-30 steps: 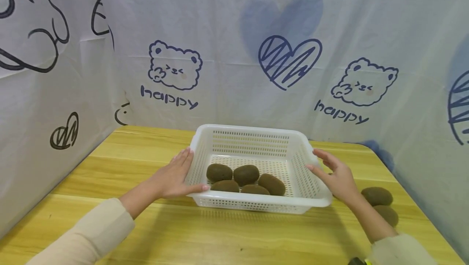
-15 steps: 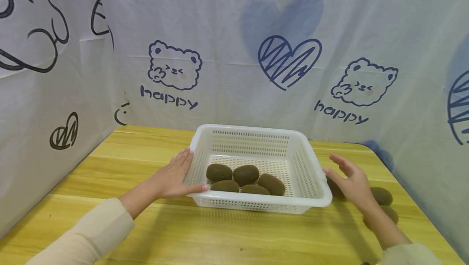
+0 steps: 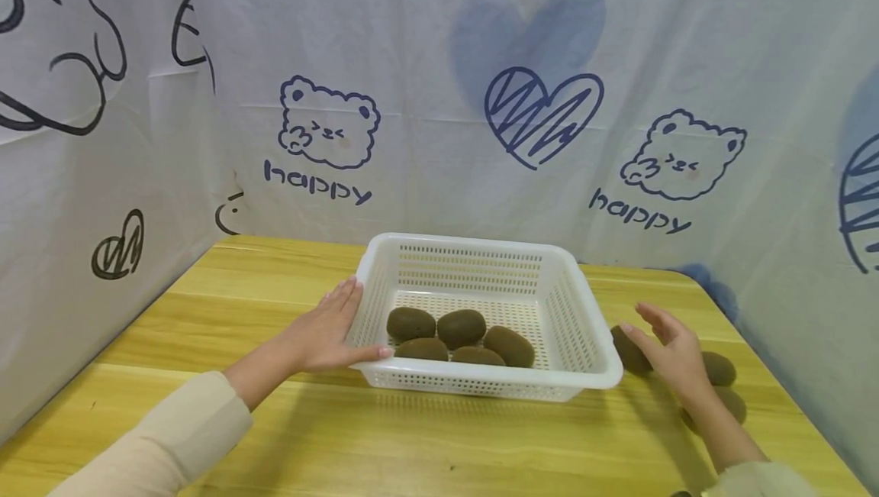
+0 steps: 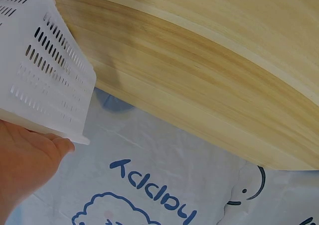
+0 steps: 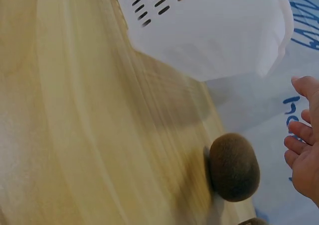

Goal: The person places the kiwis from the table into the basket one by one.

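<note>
one kiwi near right fingers

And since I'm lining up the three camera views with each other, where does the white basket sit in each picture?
Head: the white basket is just below the middle, shown whole apart from where the left hand covers a bit.
Left wrist: upper left corner, cut off by the left edge.
Right wrist: top, right of centre, cut off by the top edge.
Shared landmark: the wooden table, visible in all three.
</note>
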The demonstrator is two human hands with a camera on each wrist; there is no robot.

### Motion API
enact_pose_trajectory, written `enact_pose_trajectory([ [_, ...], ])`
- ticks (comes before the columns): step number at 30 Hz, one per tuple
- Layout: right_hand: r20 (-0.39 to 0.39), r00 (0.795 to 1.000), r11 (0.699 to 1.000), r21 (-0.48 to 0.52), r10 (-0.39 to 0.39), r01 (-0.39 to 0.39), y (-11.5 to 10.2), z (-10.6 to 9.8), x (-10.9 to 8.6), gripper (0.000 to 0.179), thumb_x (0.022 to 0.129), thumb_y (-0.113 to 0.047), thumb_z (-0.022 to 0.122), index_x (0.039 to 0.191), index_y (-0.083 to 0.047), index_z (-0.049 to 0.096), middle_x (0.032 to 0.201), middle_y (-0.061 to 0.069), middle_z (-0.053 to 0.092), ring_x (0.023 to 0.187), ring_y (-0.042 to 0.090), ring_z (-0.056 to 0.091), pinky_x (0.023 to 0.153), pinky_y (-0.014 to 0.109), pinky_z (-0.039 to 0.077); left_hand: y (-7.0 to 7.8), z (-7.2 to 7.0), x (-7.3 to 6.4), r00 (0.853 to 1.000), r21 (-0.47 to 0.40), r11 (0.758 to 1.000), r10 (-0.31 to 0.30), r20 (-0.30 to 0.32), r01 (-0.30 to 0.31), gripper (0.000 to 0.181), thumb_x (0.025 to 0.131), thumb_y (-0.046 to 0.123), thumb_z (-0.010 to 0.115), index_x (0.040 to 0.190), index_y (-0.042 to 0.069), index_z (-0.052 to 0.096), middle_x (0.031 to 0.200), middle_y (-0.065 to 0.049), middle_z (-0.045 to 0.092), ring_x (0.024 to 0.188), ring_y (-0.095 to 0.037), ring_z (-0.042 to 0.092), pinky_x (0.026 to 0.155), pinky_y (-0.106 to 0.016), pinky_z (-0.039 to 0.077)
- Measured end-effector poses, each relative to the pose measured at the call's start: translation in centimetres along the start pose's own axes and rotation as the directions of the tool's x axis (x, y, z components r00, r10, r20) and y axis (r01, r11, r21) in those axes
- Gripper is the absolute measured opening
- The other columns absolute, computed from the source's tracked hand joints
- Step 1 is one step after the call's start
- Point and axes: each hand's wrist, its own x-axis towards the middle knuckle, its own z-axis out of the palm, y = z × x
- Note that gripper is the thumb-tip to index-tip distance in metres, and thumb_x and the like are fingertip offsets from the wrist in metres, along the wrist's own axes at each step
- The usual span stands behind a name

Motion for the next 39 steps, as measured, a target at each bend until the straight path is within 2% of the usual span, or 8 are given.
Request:
enact_pose_trajectory([
  [2, 0.0, 0.999, 0.999, -0.006, 0.036, -0.036, 0.4, 0.0, 0.0, 0.057, 0.09, -0.026, 0.06, 0.134, 0.006, 0.043, 0.135, 0.027, 0.046, 0.107, -0.017, 0.037, 0.086, -0.008, 0.027, 0.0, 0.0, 0.0, 1.0, -0.002, 1.0, 0.002, -0.003, -0.002, 0.108, 0.08, 0.066, 0.052, 0.144, -0.011, 0.013, 0.152, -0.028, 0.009, 0.14, -0.043, 0.015, 0.115, -0.052, 0.02],
  [4, 0.007, 0.998, 0.998, -0.01, 0.07, -0.07, 0.8, 0.0, -0.1, 0.059, 0.091, -0.027, 0.059, 0.135, 0.006, 0.041, 0.136, 0.027, 0.045, 0.118, -0.002, 0.043, 0.096, -0.001, 0.03, 0.1, 0.0, -0.1, 1.0, -0.004, 1.0, 0.004, -0.006, -0.004, 0.108, 0.08, 0.066, 0.052, 0.144, -0.011, 0.013, 0.152, -0.028, 0.009, 0.14, -0.044, 0.016, 0.114, -0.052, 0.02],
  [6, 0.025, 0.994, 0.994, -0.013, 0.108, -0.107, 1.2, 0.1, -0.1, 0.061, 0.091, -0.029, 0.059, 0.137, 0.006, 0.038, 0.139, 0.027, 0.042, 0.129, 0.019, 0.042, 0.108, 0.016, 0.032, 0.1, -0.1, -0.1, 1.0, -0.005, 1.0, 0.004, -0.009, -0.004, 0.108, 0.08, 0.066, 0.053, 0.144, -0.011, 0.013, 0.152, -0.029, 0.009, 0.139, -0.044, 0.016, 0.114, -0.052, 0.02],
  [9, 0.05, 0.986, 0.988, -0.003, 0.157, -0.157, 1.9, 0.1, 0.0, 0.065, 0.091, -0.03, 0.059, 0.138, 0.008, 0.035, 0.142, 0.028, 0.037, 0.133, 0.041, 0.032, 0.111, 0.046, 0.03, 0.1, -0.1, -0.1, 1.0, -0.003, 1.0, 0.003, -0.008, -0.003, 0.108, 0.08, 0.066, 0.053, 0.144, -0.011, 0.013, 0.152, -0.028, 0.009, 0.139, -0.044, 0.016, 0.114, -0.052, 0.02],
  [11, 0.062, 0.982, 0.984, -0.01, 0.18, -0.18, 2.3, 0.2, 0.1, 0.068, 0.091, -0.031, 0.059, 0.139, 0.008, 0.033, 0.143, 0.028, 0.035, 0.134, 0.044, 0.028, 0.109, 0.053, 0.029, 0.2, -0.1, 0.0, 1.0, -0.004, 1.0, 0.003, -0.008, -0.003, 0.108, 0.08, 0.066, 0.053, 0.144, -0.011, 0.013, 0.152, -0.028, 0.009, 0.139, -0.044, 0.016, 0.114, -0.052, 0.02],
  [21, 0.176, 0.957, 0.97, -0.123, 0.23, -0.21, 3.7, 0.5, -0.1, 0.079, 0.09, -0.04, 0.057, 0.144, 0.007, 0.022, 0.147, 0.031, 0.023, 0.135, 0.048, 0.02, 0.107, 0.06, 0.026, 0.0, 0.2, 0.2, 1.0, -0.01, 1.0, -0.007, -0.007, 0.007, 0.108, 0.079, 0.066, 0.053, 0.144, -0.01, 0.013, 0.152, -0.027, 0.008, 0.14, -0.043, 0.014, 0.115, -0.051, 0.019],
  [33, 0.193, 0.944, 0.94, -0.268, 0.266, -0.21, 3.7, 0.5, 0.2, 0.074, 0.09, -0.032, 0.059, 0.142, 0.009, 0.025, 0.144, 0.035, 0.024, 0.131, 0.053, 0.022, 0.106, 0.062, 0.025, 0.0, 0.2, 0.1, 1.0, -0.019, 1.0, -0.006, -0.012, 0.006, 0.108, 0.079, 0.065, 0.053, 0.144, -0.01, 0.012, 0.153, -0.027, 0.007, 0.14, -0.043, 0.014, 0.115, -0.051, 0.018],
  [39, 0.203, 0.937, 0.93, -0.296, 0.284, -0.218, 4.2, 0.5, 0.3, 0.075, 0.089, -0.032, 0.059, 0.143, 0.006, 0.024, 0.144, 0.035, 0.022, 0.13, 0.055, 0.021, 0.104, 0.064, 0.026, -0.1, 0.2, 0.1, 1.0, -0.026, 1.0, -0.007, -0.006, 0.007, 0.108, 0.079, 0.065, 0.053, 0.144, -0.01, 0.012, 0.153, -0.027, 0.007, 0.14, -0.043, 0.013, 0.115, -0.052, 0.018],
])
